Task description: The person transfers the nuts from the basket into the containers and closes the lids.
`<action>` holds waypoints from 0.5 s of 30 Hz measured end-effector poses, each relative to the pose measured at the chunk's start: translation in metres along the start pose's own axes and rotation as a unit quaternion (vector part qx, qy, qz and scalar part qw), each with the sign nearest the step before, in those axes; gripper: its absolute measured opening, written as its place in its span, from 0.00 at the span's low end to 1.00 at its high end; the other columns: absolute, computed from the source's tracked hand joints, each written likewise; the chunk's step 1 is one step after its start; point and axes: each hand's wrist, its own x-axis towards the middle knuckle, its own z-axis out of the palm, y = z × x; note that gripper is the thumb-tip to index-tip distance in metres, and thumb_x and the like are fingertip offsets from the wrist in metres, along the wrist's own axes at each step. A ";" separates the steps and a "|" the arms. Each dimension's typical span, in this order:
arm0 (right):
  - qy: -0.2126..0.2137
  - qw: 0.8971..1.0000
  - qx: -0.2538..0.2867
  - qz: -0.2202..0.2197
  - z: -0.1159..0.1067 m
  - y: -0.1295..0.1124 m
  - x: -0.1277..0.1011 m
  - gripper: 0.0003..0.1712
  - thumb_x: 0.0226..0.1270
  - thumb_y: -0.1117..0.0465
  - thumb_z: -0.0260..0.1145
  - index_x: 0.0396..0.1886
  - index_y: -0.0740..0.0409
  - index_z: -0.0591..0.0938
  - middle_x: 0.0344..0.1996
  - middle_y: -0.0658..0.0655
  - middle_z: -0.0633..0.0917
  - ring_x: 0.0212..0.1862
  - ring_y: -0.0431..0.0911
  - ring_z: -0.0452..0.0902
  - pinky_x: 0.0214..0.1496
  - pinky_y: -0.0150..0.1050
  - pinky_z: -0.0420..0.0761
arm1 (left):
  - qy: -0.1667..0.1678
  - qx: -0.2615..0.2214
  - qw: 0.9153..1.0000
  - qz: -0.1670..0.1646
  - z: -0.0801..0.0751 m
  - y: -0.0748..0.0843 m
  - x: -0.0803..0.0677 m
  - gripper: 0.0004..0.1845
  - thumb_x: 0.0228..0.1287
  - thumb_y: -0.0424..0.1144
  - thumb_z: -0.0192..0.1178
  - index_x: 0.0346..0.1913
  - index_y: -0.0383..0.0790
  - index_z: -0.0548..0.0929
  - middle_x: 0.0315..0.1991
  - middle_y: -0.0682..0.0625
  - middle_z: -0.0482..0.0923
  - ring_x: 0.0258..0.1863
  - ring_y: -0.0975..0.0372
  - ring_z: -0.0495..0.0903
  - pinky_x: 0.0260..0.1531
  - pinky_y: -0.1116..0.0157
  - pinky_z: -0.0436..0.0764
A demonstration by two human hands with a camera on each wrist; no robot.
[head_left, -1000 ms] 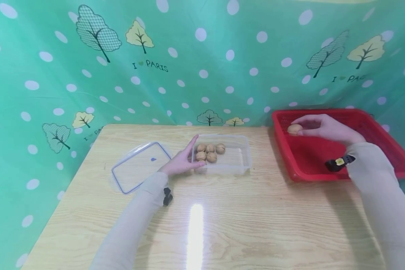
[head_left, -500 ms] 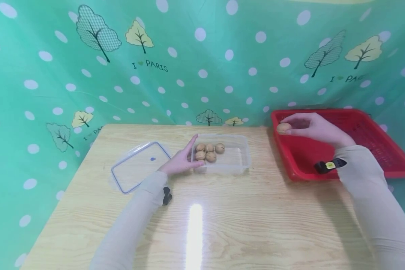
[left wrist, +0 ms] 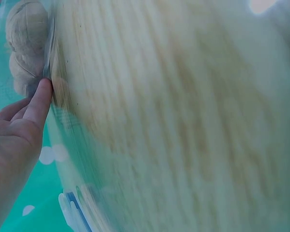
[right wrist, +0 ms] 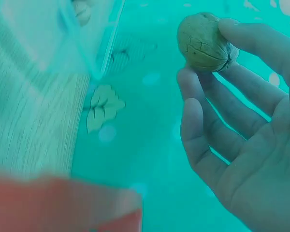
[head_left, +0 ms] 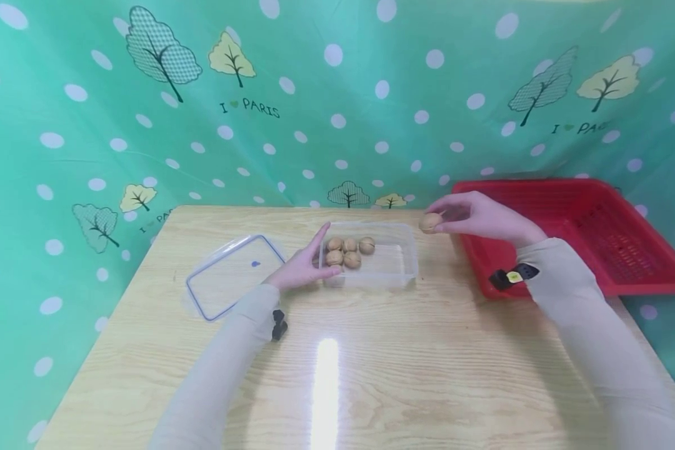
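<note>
A clear plastic box (head_left: 395,274) sits mid-table with several walnuts (head_left: 349,252) at its left end. My left hand (head_left: 304,267) rests against the box's left wall, fingers straight; the left wrist view shows a fingertip (left wrist: 41,99) touching the wall beside the walnuts (left wrist: 25,36). My right hand (head_left: 472,215) hovers just right of the box, above the table's far edge, and pinches one walnut (head_left: 430,222) at its fingertips. The right wrist view shows that walnut (right wrist: 203,41) held between thumb and fingers, with the box corner (right wrist: 94,36) at upper left.
A red mesh basket (head_left: 596,250) stands at the table's right, partly over the edge. A clear lid with a blue rim (head_left: 230,275) lies left of the box. A green dotted cloth (head_left: 337,100) hangs behind the wooden table (head_left: 427,362).
My right hand has carried the walnut leftward out of the red basket to just right of the clear box. The left hand has stayed on the box.
</note>
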 end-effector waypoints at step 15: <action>-0.053 0.992 0.047 -0.101 0.054 -0.010 0.031 0.22 0.61 0.63 0.71 0.54 0.63 0.80 0.48 0.57 0.83 0.48 0.50 0.80 0.53 0.47 0.79 | 0.000 -0.002 1.000 0.003 0.001 0.003 -0.002 0.57 0.61 0.39 0.68 0.77 0.58 0.34 0.74 0.32 0.44 0.61 0.39 0.67 0.59 0.47 0.69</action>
